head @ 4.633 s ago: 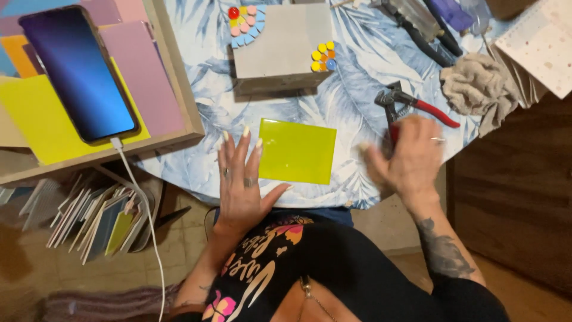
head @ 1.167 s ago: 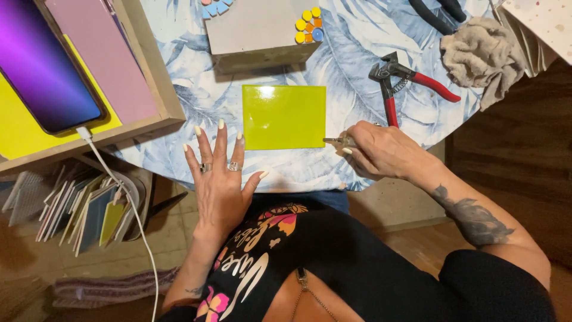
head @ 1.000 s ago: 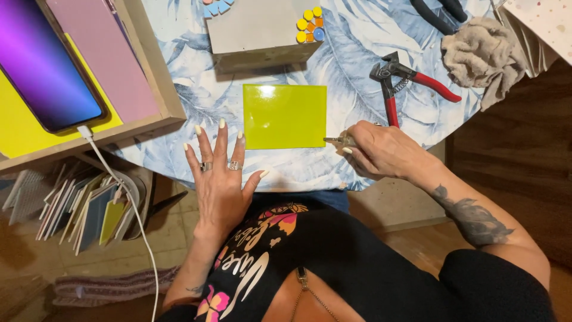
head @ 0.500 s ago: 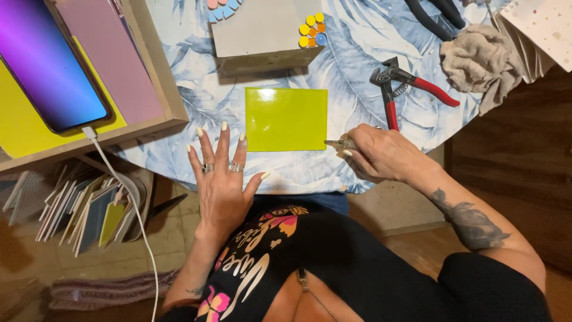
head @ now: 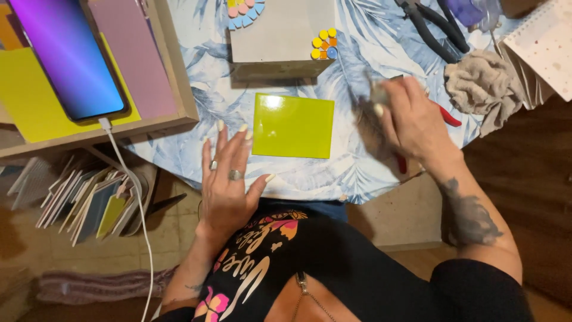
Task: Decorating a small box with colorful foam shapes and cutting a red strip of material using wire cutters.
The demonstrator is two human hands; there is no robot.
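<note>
The left hand point(head: 228, 179) lies flat on the tablecloth point(head: 179, 149), fingers spread, two rings on it, its fingertips just beside the left edge of one glossy lime-green rectangular tile point(head: 292, 125). The right hand point(head: 411, 119) is blurred to the right of the tile; whether it pinches anything cannot be told. Under it show the red handles of one pair of nippers point(head: 448, 116). Beyond the tile stands one grey block point(head: 277, 39) bearing two clusters of small coloured pieces. One crumpled beige cloth point(head: 479, 86) lies at the right, one smooth dark phone point(head: 68, 56) rests in a wooden tray point(head: 176, 71).
</note>
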